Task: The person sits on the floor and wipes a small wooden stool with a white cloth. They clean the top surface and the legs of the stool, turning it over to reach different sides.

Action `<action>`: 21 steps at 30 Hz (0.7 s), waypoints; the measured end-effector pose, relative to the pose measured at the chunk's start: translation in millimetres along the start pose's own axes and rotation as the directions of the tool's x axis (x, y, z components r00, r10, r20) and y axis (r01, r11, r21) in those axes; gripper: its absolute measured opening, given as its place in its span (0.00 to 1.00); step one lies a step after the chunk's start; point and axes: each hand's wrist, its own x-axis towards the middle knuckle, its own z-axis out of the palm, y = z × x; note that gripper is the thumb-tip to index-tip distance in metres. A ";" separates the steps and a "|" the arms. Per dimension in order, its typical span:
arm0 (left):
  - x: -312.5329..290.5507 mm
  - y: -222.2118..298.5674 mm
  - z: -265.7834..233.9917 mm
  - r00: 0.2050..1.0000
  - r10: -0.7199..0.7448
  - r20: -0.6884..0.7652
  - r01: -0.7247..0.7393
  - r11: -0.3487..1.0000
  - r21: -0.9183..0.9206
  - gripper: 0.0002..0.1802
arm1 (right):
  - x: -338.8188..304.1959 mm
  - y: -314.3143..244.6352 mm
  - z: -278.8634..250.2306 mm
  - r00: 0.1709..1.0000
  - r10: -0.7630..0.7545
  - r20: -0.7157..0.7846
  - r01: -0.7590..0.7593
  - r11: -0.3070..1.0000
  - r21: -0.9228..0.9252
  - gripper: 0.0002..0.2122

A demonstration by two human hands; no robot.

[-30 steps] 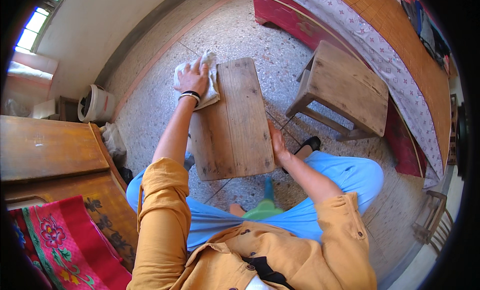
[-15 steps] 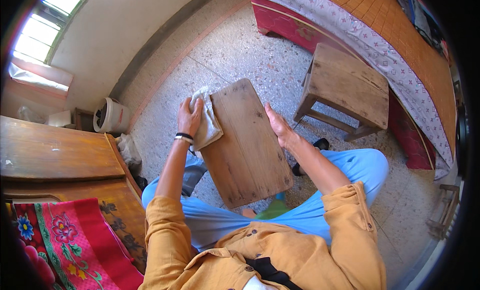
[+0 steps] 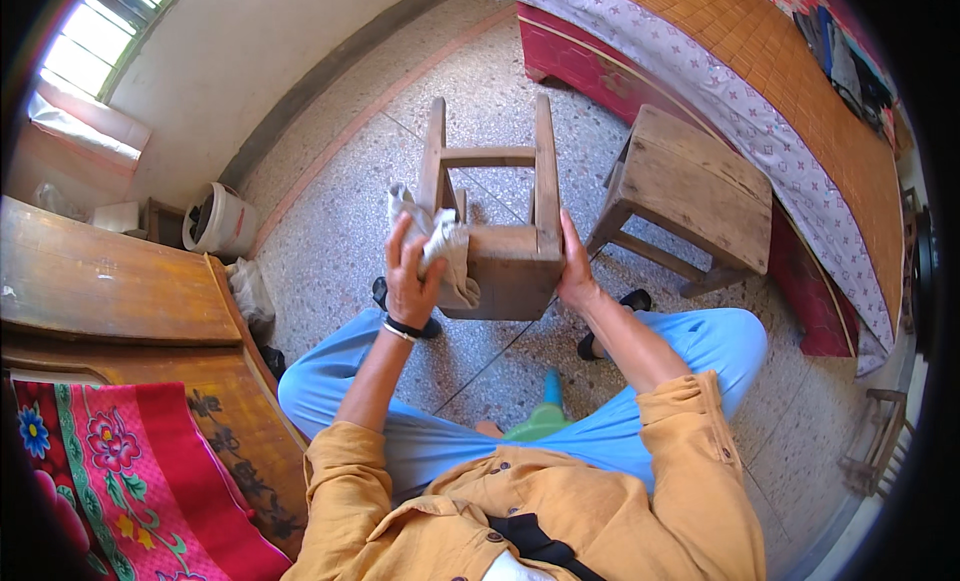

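Note:
A small wooden stool is held in front of me between my hands, tipped over so that its legs point away from me. My left hand presses a crumpled whitish cloth to the stool's left side, the fingers bent over the cloth. On the opposite side, my right hand grips the edge of the seat; part of its fingers is hidden behind the wood. Another wooden stool stands upright on the floor to the right.
A bed with a woven mat and a red base lines the far right. At left are a wooden cabinet, a red floral cloth and a white bucket. Beneath my legs is a green object.
The held stool has tilted from showing its seat top to showing its legs and underside. My left hand and the cloth have moved right and nearer to me.

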 end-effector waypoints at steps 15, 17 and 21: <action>-81.1 14.3 -4.5 0.900 -0.320 0.297 0.356 0.932 -0.074 0.16 | -36.1 46.8 -54.7 0.987 0.126 -0.104 -0.149 0.954 -0.261 0.32; -74.3 13.8 -11.5 0.861 -0.318 0.397 0.367 0.929 -0.053 0.16 | -38.7 43.6 -61.3 0.975 0.216 -0.049 -0.220 0.920 -0.324 0.33; -65.6 5.1 -8.2 0.838 -0.305 0.452 0.334 0.942 0.015 0.17 | -42.8 36.8 -27.2 0.964 0.030 -0.263 -0.151 0.878 -0.454 0.36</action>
